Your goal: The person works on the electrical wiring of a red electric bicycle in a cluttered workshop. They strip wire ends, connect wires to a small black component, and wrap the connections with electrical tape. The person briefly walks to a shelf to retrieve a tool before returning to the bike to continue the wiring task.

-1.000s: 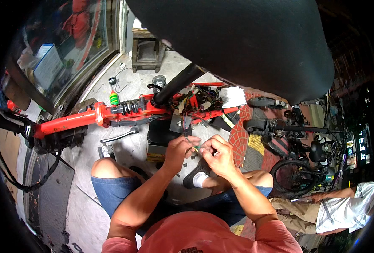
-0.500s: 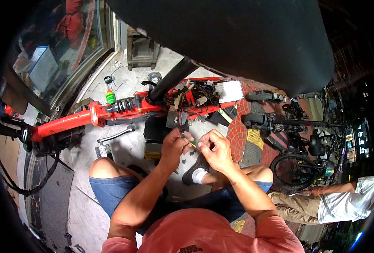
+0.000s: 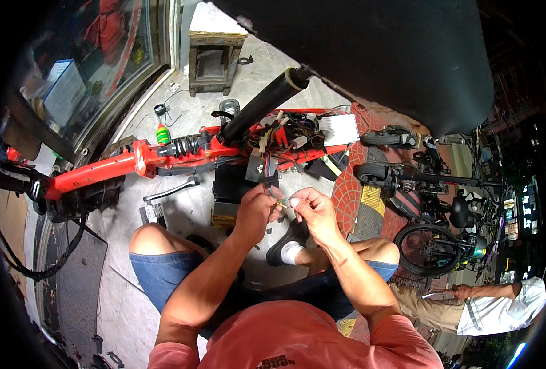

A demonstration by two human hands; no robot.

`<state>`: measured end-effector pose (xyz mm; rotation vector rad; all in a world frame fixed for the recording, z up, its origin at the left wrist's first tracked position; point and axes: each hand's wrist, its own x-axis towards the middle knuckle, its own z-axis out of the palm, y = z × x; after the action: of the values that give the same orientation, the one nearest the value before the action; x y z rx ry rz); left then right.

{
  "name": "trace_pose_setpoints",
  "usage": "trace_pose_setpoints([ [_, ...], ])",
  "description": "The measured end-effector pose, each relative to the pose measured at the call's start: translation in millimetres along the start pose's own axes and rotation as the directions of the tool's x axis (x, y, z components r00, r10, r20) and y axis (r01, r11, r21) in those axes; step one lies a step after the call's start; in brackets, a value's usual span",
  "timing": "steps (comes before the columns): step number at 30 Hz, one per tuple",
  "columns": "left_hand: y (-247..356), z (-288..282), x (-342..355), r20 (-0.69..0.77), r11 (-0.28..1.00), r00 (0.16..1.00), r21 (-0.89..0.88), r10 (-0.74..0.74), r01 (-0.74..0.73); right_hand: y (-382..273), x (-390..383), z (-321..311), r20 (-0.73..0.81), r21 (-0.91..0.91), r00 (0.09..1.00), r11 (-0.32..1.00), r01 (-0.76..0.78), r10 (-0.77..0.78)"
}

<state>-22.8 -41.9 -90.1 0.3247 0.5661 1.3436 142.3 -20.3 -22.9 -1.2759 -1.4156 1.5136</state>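
An orange bike frame (image 3: 107, 169) lies on the concrete floor, its middle opened to show a tangle of wires (image 3: 288, 132). Several thin wires (image 3: 271, 184) hang from that tangle down to my hands. My left hand (image 3: 255, 212) pinches the wire ends from the left. My right hand (image 3: 310, 209) pinches a small pale wire tip (image 3: 285, 200) from the right. Both hands meet just below the frame, above a black box (image 3: 230, 184) standing beside it.
A dark seat (image 3: 371, 55) looms above on a black post (image 3: 263, 104). A wooden stool (image 3: 214, 52) stands at the far side, a green bottle (image 3: 163, 133) by the frame. Parked bikes (image 3: 433, 203) crowd the right; another person (image 3: 488, 310) sits low right.
My hands have stayed together on the wires, shifting slightly lower below the frame. The view has tilted a little, bringing the stool and seat further in.
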Motion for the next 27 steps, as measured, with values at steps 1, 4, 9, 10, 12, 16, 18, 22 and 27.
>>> trace_pose_setpoints([
  [1, 1.5, 0.6, -0.9, -0.001, 1.000, 1.000, -0.009, -0.011, 0.011, 0.8, -0.7, 0.2, 0.007, 0.007, 1.000, 1.000, 0.007, -0.007],
  [4, 2.8, 0.1, -1.8, 0.030, 1.000, 1.000, -0.029, -0.005, 0.006, -0.1, -2.2, 1.5, 0.023, 0.029, 1.000, 0.999, 0.019, -0.020],
  [9, 2.5, 2.7, -2.5, 0.022, 0.998, 1.000, -0.054, 0.015, -0.013, -6.8, -7.9, 3.9, -0.007, -0.166, 0.988, 0.975, 0.149, -0.152],
  [10, 2.6, 4.3, -2.8, 0.008, 0.999, 1.000, -0.050, 0.014, -0.014, -9.0, -9.4, 4.9, -0.001, -0.298, 0.965, 0.921, 0.252, -0.264],
  [12, 1.5, 3.4, -2.4, -0.009, 1.000, 1.000, -0.022, 0.015, -0.015, -15.1, -11.2, 6.7, 0.060, -0.466, 0.909, 0.793, 0.392, -0.413],
  [16, -2.3, 0.6, -0.3, -0.022, 0.997, 0.999, 0.066, 0.030, -0.028, -34.2, -1.2, 0.4, 0.186, -0.550, 0.895, 0.712, 0.437, -0.405],
  [18, -2.2, 1.3, -0.5, -0.013, 0.994, 0.999, 0.100, 0.050, -0.048, -41.1, 8.7, -5.4, 0.213, -0.533, 0.931, 0.764, 0.364, -0.295],
  [22, -0.3, 4.3, -1.6, 0.001, 0.984, 0.995, 0.146, 0.101, -0.100, -48.3, 19.1, -9.6, 0.231, -0.294, 0.971, 0.956, 0.015, 0.056],
  [27, 3.7, 5.1, -3.3, 0.025, 0.985, 0.995, 0.144, 0.093, -0.096, -40.5, 34.4, -18.6, 0.282, -0.093, 0.926, 0.967, -0.236, 0.252],
])
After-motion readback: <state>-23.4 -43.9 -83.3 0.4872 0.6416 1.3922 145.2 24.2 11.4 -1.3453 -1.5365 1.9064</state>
